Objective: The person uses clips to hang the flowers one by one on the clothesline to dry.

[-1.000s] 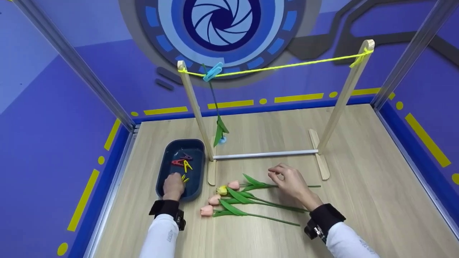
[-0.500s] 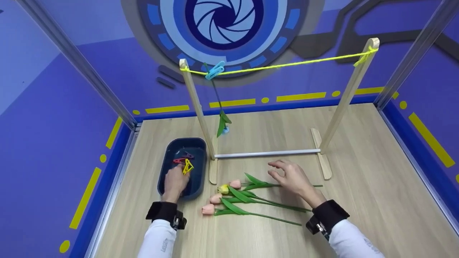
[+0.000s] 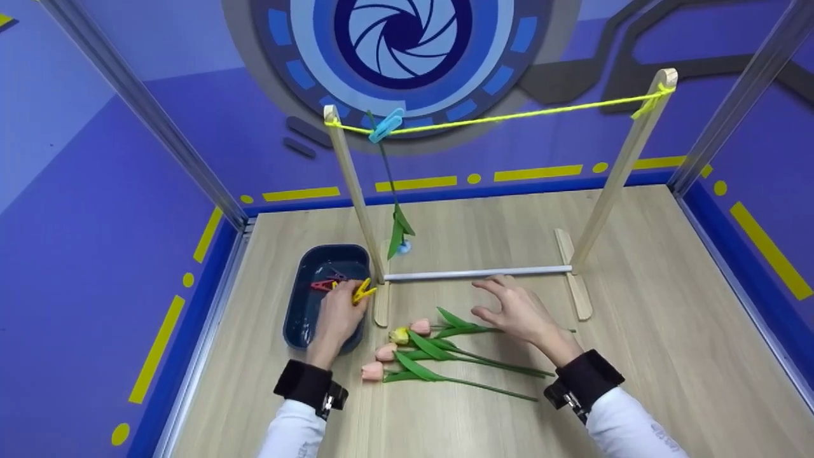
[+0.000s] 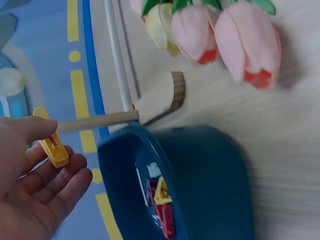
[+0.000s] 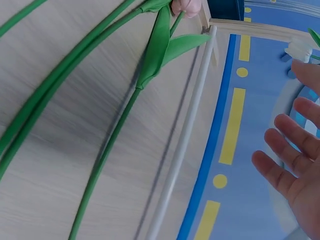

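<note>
My left hand (image 3: 338,318) pinches a yellow clothespin (image 4: 54,145) between thumb and fingers, over the right side of a dark blue tub (image 3: 294,305). In that tub lie a red clothespin (image 4: 167,220), another yellow clothespin (image 4: 162,192) and a purple clothespin (image 3: 337,275). Above the stem of the farthest tulip hovers my right hand (image 3: 523,313), fingers spread and holding nothing. Several artificial tulips lie on the table, with pink tulip heads (image 3: 372,371) and a yellow tulip head (image 3: 399,335) pointing left.
Behind the tulips stands a wooden frame (image 3: 620,172) with a yellow string (image 3: 509,118) tied between its posts. A light blue clothespin (image 3: 386,125) holds a blue flower (image 3: 403,247) upside down from the string's left end. A white rod (image 3: 477,274) joins the posts low down.
The left hand has picked a yellow clothespin out of the tub and moved up and right with it. The right hand has stayed nearly in place, its fingers opening a little wider.
</note>
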`<state>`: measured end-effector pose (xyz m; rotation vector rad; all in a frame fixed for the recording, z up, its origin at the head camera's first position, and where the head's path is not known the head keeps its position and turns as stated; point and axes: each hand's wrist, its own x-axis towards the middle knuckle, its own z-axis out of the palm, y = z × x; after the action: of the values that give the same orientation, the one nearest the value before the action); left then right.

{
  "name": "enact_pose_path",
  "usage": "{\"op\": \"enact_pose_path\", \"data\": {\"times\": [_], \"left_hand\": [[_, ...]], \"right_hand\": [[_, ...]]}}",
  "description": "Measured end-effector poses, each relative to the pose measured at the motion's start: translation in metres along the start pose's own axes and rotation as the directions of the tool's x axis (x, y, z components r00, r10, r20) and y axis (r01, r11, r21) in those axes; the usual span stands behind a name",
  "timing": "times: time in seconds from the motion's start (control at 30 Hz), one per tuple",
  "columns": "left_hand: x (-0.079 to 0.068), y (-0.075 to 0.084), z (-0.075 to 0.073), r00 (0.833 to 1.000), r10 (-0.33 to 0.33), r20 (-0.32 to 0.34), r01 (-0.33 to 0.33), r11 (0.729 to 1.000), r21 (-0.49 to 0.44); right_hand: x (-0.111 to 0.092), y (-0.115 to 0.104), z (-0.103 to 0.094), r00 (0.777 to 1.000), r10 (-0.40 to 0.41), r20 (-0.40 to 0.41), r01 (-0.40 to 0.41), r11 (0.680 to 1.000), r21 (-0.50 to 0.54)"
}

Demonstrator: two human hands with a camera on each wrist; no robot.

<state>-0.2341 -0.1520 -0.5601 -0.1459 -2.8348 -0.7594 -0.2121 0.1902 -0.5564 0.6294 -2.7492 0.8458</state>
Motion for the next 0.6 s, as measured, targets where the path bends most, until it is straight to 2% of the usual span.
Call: {"op": "enact_pose_path", "data": {"times": [0.2, 0.37, 0.47, 0.6], "left_hand": [[-0.009, 0.022, 0.01, 0.983, 0.182, -0.002, -0.182, 0.983, 0.022], [-0.014, 0.039, 0.017, 0.963, 0.264, 0.048, -0.267, 0.962, 0.051], [-0.016, 0.047, 0.02, 0.945, 0.321, 0.062, -0.325, 0.943, 0.07], [-0.018, 0.057, 0.024, 0.928, 0.362, 0.086, -0.369, 0.926, 0.081]], "right_hand": [[0.002, -0.006, -0.003, 0.999, -0.039, 0.035, 0.041, 0.997, -0.059], [0.002, -0.008, -0.002, 0.994, -0.091, 0.053, 0.097, 0.99, -0.105], [0.002, -0.008, 0.002, 0.99, -0.13, 0.048, 0.135, 0.984, -0.118], [0.002, -0.006, 0.007, 0.986, -0.16, 0.041, 0.164, 0.977, -0.135]]}}
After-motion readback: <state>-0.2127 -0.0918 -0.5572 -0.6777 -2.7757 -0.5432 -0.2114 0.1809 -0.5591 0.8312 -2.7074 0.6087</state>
